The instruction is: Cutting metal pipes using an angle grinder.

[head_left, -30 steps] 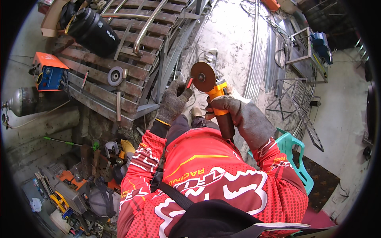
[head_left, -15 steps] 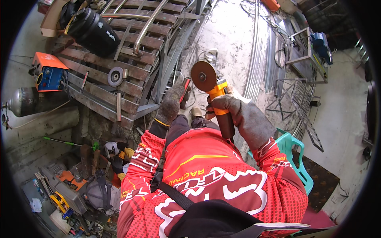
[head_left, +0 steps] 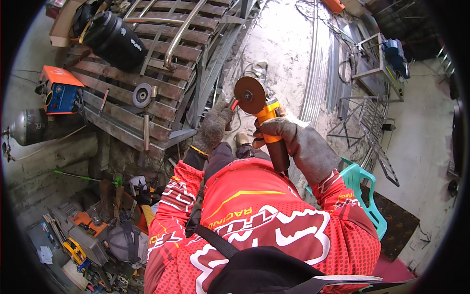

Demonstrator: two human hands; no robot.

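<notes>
Both hands are gloved in grey and closed on something: the angle grinder [head_left: 268, 114] is wrapped by the right hand [head_left: 288, 133] around its body, while a small red piece [head_left: 234, 104] seems pinched by the left hand [head_left: 213, 125], though the exact hold of its fingers cannot be told. Of the larger things around, a slatted table [head_left: 164, 109] is seen towards ten o'clock, with a black jug [head_left: 115, 39] laid tilted on its far part and a grey abrasive wheel [head_left: 142, 95] set flat nearer its edge. A blue-and-orange machine box [head_left: 62, 90] is placed between nine and ten, and a teal chair [head_left: 370, 208] is partly hidden by the sleeve at four. Seen from the left hand, the grinder is held at about three o'clock, its long axis run from eleven down to five, and its brown disc [head_left: 250, 95] is carried at the upper end, with the flat face turned to the view. By the left hand the red piece is presented at the disc's lower-left rim, towards eight o'clock of its centre, its own short axis pointed roughly from one to seven; whether the rim is touched or only overlapped cannot be told.
</notes>
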